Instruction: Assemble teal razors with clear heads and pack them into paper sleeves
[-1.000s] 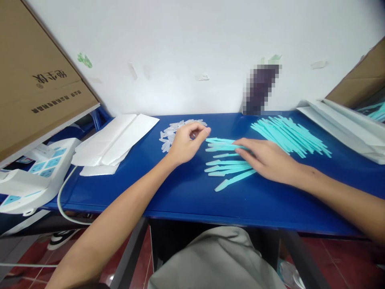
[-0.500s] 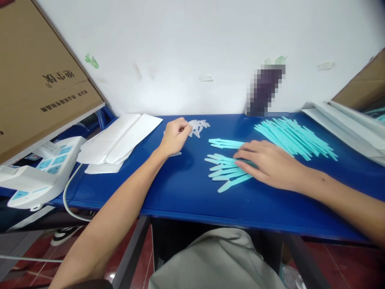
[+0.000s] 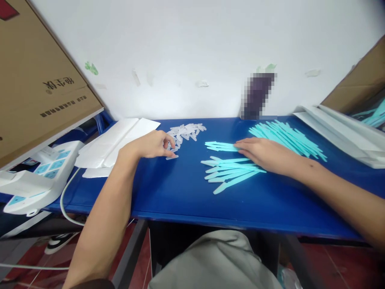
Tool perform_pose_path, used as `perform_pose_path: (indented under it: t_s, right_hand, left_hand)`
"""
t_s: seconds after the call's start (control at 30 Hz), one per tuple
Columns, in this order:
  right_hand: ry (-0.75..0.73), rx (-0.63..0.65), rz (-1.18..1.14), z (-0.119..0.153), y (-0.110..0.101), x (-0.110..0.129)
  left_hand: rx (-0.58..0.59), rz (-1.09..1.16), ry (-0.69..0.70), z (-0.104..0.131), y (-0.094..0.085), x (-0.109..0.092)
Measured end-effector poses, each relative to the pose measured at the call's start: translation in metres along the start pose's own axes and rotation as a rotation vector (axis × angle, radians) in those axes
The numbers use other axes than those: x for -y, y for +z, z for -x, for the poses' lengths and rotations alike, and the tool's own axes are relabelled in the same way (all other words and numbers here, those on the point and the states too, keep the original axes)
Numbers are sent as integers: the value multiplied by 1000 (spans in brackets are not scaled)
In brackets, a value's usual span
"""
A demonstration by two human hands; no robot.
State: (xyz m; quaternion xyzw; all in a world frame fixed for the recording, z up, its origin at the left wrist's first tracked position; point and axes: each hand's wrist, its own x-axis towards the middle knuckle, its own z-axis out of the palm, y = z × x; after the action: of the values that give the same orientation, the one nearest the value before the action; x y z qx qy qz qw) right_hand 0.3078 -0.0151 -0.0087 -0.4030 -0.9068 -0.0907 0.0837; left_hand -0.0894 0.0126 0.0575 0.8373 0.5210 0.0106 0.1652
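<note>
My left hand (image 3: 161, 144) is at the left side of a pile of small translucent caps (image 3: 186, 131), its thumb and index finger curved with a gap between them; one cap (image 3: 172, 157) lies just below the fingertips. My right hand (image 3: 255, 150) rests with its fingers together on the right ends of a few turquoise sticks (image 3: 218, 146). Below that hand, several more turquoise sticks with pale tips (image 3: 228, 172) lie fanned out. A larger heap of turquoise sticks (image 3: 288, 138) is behind and to the right of my right hand.
White paper sheets (image 3: 114, 144) lie on the blue table (image 3: 180, 196) at the left, beside a white power strip (image 3: 51, 172) with a cable. Cardboard boxes stand at the left (image 3: 51, 76) and right (image 3: 357, 76). White folded sheets (image 3: 345, 132) lie at the right edge.
My left hand has moved left and its fingers have parted, uncovering more of the caps. My right hand has shifted up off the fanned sticks, showing more of them. The view has shifted slightly.
</note>
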Motion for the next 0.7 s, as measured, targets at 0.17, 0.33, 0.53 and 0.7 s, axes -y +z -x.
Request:
perform_pose_path:
  t_s: [0.17, 0.33, 0.53, 0.7]
  right_hand:
    - [57, 24, -105, -6, -5, 3]
    - [111, 22, -213, -9, -9, 4]
    - [130, 75, -267, -6, -8, 0]
    - [64, 87, -162, -2, -10, -2]
  left_hand:
    - [70, 22, -11, -2, 4, -3]
    - [42, 48, 75, -8, 12, -12]
    - [-205, -43, 345, -26, 42, -36]
    - [-433, -70, 461, -40, 68, -46]
